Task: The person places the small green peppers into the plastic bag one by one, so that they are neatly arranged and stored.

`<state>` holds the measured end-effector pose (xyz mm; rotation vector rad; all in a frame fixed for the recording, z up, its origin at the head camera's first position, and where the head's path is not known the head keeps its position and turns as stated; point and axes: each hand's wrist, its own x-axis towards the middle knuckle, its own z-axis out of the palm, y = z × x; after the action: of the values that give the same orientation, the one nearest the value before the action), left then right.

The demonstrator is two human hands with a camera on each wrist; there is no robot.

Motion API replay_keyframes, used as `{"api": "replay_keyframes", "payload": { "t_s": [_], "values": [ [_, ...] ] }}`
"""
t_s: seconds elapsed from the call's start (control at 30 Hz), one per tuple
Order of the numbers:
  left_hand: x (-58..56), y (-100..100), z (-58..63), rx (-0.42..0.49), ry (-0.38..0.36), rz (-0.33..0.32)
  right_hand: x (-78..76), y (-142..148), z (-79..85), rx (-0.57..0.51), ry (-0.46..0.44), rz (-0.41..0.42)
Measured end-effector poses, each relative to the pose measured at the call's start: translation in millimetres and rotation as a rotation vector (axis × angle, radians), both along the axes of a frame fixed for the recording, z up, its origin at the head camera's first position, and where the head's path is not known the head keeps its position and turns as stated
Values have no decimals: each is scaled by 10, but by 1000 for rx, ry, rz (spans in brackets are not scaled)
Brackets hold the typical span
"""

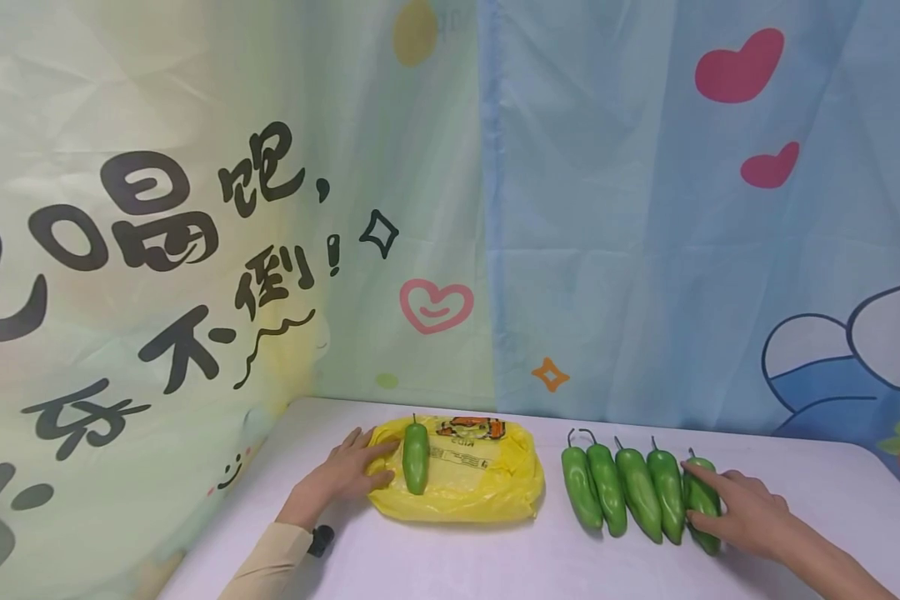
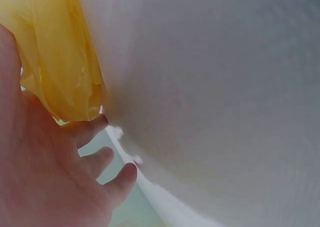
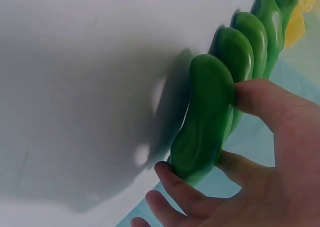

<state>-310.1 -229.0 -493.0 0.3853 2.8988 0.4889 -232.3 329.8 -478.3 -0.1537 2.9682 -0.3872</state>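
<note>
My left hand (image 1: 347, 471) rests against the left side of a folded yellow plastic bag (image 1: 487, 496), its fingers spread and its fingertips on the bag's edge. One green chili pepper (image 1: 416, 458) lies on top of that bag, stem toward the back. In the left wrist view the bag (image 2: 65, 62) bulges beside the palm. Over on the right, my right hand (image 1: 757, 517) pinches the rightmost pepper of a row between thumb and fingers. Close up in the right wrist view, this green chili pepper (image 3: 207, 117) is smooth and glossy, with the thumb on one side.
Several more green chili peppers (image 1: 637, 492) lie side by side just left of the right hand, stems pointing back. A small black object (image 1: 320, 540) sits by the left wrist. Printed curtains (image 1: 585, 208) hang behind the white table (image 1: 450, 558) and along its left.
</note>
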Motion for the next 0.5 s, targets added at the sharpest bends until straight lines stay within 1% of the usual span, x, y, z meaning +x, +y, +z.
{"api": "replay_keyframes", "payload": {
  "t_s": [0.1, 0.5],
  "values": [
    [-3, -1, -8, -5, -7, 5, -3, 2, 10, 1, 5, 3],
    [-26, -16, -24, -4, -3, -6, -11, 24, 56, -2, 32, 23]
  ]
}}
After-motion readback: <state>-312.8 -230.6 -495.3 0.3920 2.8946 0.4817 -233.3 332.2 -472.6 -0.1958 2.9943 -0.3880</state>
